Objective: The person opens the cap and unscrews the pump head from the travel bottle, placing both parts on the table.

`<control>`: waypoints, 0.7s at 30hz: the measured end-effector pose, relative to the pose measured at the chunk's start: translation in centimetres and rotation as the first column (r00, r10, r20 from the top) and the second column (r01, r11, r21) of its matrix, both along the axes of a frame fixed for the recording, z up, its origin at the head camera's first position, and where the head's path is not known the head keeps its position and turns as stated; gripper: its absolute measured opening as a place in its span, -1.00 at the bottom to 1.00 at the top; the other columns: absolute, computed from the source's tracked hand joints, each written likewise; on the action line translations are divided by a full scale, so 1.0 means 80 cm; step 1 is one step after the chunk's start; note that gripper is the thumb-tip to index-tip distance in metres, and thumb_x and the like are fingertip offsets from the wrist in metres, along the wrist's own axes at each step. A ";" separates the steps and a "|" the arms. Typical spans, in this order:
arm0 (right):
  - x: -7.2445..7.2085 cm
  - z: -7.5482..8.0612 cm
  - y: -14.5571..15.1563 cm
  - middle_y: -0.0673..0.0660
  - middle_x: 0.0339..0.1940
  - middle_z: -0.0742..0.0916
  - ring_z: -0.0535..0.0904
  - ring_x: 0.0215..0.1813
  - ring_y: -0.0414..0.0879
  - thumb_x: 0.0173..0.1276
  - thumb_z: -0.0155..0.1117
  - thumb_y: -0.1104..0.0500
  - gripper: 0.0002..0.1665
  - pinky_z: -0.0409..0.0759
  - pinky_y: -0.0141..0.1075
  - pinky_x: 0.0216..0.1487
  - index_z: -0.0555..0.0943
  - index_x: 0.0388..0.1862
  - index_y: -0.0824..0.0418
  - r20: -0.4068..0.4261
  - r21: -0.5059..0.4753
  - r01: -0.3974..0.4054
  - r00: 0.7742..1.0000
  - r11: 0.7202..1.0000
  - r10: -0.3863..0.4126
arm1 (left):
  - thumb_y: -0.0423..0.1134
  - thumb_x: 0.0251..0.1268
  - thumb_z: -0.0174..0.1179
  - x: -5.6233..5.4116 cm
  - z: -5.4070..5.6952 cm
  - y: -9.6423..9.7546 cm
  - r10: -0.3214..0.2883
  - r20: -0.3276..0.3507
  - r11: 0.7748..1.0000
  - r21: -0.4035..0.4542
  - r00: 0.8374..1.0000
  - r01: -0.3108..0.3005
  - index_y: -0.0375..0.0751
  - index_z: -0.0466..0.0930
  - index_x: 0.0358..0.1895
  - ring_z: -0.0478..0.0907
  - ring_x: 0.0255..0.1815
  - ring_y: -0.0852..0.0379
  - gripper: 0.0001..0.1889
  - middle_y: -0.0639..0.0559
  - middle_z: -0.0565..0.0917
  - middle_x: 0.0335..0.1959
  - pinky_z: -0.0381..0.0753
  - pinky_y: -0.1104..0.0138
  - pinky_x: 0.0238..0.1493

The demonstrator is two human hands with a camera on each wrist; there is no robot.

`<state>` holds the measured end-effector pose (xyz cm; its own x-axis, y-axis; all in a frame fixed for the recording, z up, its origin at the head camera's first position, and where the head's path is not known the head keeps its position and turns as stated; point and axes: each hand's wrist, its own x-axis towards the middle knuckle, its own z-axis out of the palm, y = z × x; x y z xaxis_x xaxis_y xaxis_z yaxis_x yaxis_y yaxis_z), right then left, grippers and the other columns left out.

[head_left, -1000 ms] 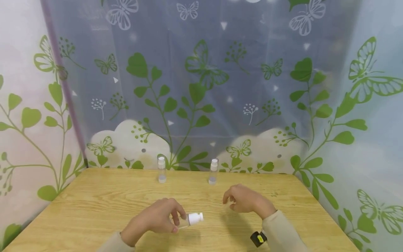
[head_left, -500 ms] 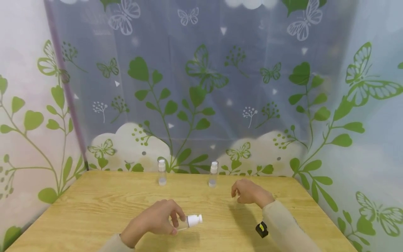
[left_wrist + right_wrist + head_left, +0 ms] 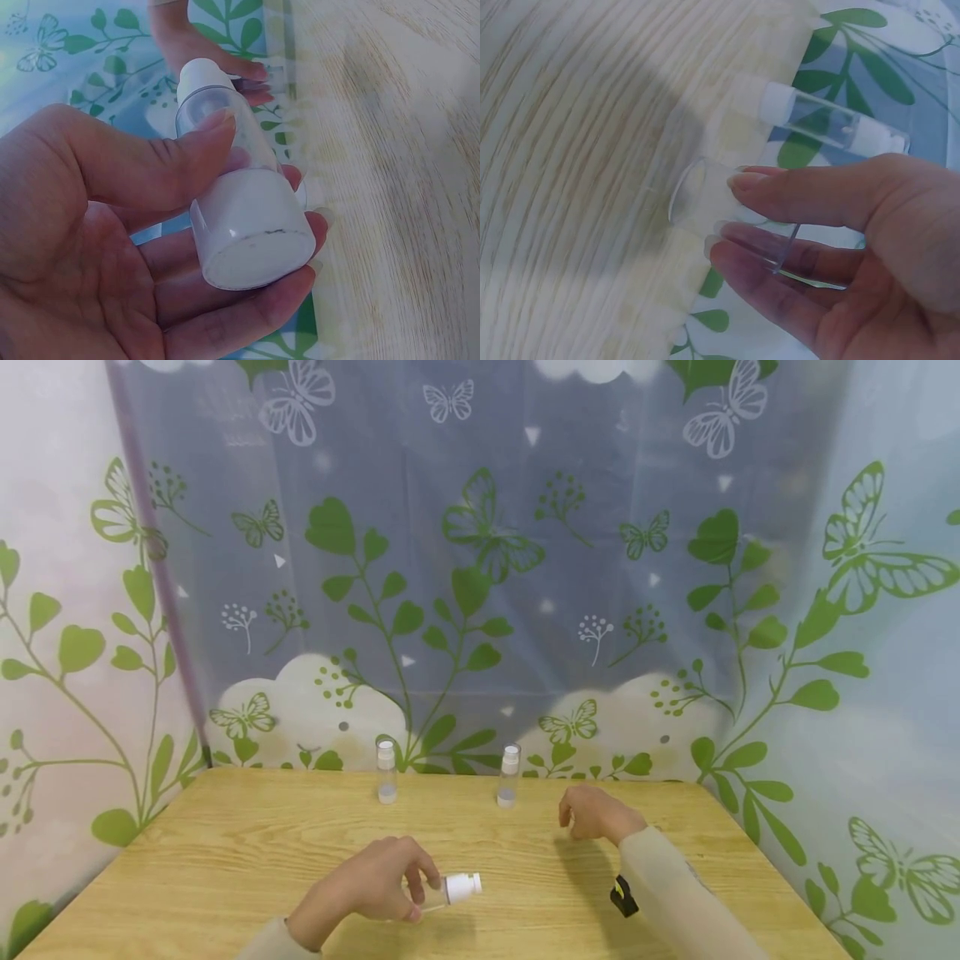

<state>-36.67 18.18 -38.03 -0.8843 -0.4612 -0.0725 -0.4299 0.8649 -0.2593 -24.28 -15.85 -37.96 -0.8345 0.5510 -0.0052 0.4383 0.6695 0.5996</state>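
Note:
My left hand grips a small clear pump bottle, tilted nearly sideways above the near part of the table. Its white pump end points right and no clear cap covers it. In the left wrist view, the thumb lies across the clear body and the fingers curl beneath the white base. Farther right, my right hand pinches a clear cap between thumb and fingers; the right wrist view shows this see-through tube over the table. In the head view the hand mostly hides that cap.
Two capped clear bottles, one left and one right, stand upright near the back edge of the wooden table. A patterned curtain hangs behind. A small black device sits at the right sleeve.
My right hand has moved right and slightly away from the left hand, carrying the clear cap. The left hand holds the bottle almost still. The head view has tilted slightly.

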 end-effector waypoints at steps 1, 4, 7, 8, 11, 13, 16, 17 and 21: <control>-0.002 -0.002 0.001 0.23 0.03 0.77 0.66 0.17 0.27 0.12 0.36 0.58 -0.69 0.70 0.09 0.10 0.78 -0.22 0.30 0.003 0.003 0.007 1.000 1.000 -0.007 | -0.48 -0.08 0.51 0.000 0.000 0.000 0.001 0.001 1.000 0.000 1.000 -0.001 -0.17 0.79 -0.14 0.64 -0.48 0.19 -0.65 0.06 0.80 -0.42 0.74 -0.01 -0.19; -0.006 -0.005 0.003 0.24 0.08 0.76 0.63 0.23 0.29 0.13 0.33 0.59 -0.66 0.70 0.11 0.12 0.78 -0.20 0.28 0.013 0.001 0.033 0.999 0.999 -0.033 | -0.48 -0.08 0.51 -0.001 -0.002 -0.001 -0.002 0.002 1.000 0.001 1.000 0.002 -0.17 0.79 -0.13 0.63 -0.50 0.20 -0.65 0.06 0.80 -0.42 0.74 0.01 -0.21; -0.009 -0.006 0.003 0.22 0.09 0.76 0.61 0.26 0.29 0.13 0.32 0.59 -0.64 0.69 0.12 0.14 0.78 -0.18 0.27 0.019 -0.002 0.045 0.999 0.999 -0.045 | -0.48 -0.08 0.50 -0.002 -0.002 -0.001 -0.006 0.002 1.000 0.003 1.000 0.006 -0.17 0.79 -0.13 0.63 -0.52 0.21 -0.65 0.06 0.80 -0.42 0.74 0.08 -0.24; -0.010 -0.007 0.002 0.22 0.09 0.76 0.61 0.27 0.29 0.14 0.33 0.59 -0.64 0.69 0.11 0.14 0.79 -0.17 0.26 0.023 -0.004 0.047 0.999 0.999 -0.047 | -0.48 -0.08 0.50 -0.002 -0.002 -0.001 -0.008 0.003 1.000 0.003 1.000 0.008 -0.16 0.79 -0.13 0.63 -0.52 0.22 -0.65 0.06 0.80 -0.42 0.74 0.11 -0.26; -0.012 -0.008 -0.001 0.20 0.09 0.77 0.64 0.21 0.25 0.16 0.36 0.56 -0.66 0.69 0.10 0.13 0.79 -0.17 0.25 0.028 -0.009 0.046 0.999 0.999 -0.046 | -0.48 -0.08 0.50 -0.002 -0.002 -0.001 -0.010 0.002 1.000 0.003 1.000 0.010 -0.16 0.80 -0.13 0.62 -0.52 0.23 -0.65 0.06 0.80 -0.42 0.72 0.17 -0.29; -0.012 -0.009 -0.005 0.18 0.07 0.78 0.67 0.13 0.18 0.16 0.37 0.54 -0.67 0.70 0.07 0.11 0.79 -0.17 0.23 0.030 -0.012 0.045 0.999 0.999 -0.045 | -0.48 -0.08 0.50 -0.002 -0.002 -0.001 -0.011 0.003 1.000 0.004 1.000 0.011 -0.16 0.80 -0.14 0.62 -0.52 0.23 -0.65 0.05 0.80 -0.42 0.72 0.19 -0.30; -0.012 -0.010 -0.012 0.18 0.04 0.78 0.67 0.00 0.09 0.15 0.38 0.53 -0.68 0.70 0.04 0.07 0.79 -0.17 0.23 0.028 -0.018 0.034 0.999 0.999 -0.033 | -0.49 -0.08 0.51 -0.002 -0.001 -0.001 -0.012 0.003 1.000 0.007 1.000 0.012 -0.16 0.80 -0.14 0.62 -0.51 0.23 -0.66 0.04 0.80 -0.41 0.72 0.17 -0.28; -0.012 -0.009 -0.015 0.18 0.04 0.78 0.67 -0.02 0.08 0.15 0.38 0.53 -0.68 0.70 0.04 0.06 0.79 -0.17 0.23 0.029 -0.020 0.032 0.999 0.999 -0.031 | -0.49 -0.08 0.51 -0.001 -0.001 -0.002 -0.013 0.003 1.000 0.009 1.000 0.013 -0.16 0.80 -0.14 0.62 -0.51 0.23 -0.66 0.04 0.81 -0.41 0.72 0.16 -0.28; -0.010 -0.008 -0.026 0.20 0.06 0.77 0.67 0.11 0.17 0.14 0.38 0.53 -0.68 0.71 0.04 0.07 0.78 -0.16 0.25 0.031 -0.014 0.025 0.999 1.000 -0.025 | -0.49 -0.08 0.51 -0.001 -0.001 -0.002 -0.016 -0.002 1.000 0.013 1.000 0.016 -0.17 0.80 -0.15 0.62 -0.50 0.23 -0.66 0.04 0.80 -0.42 0.73 0.14 -0.26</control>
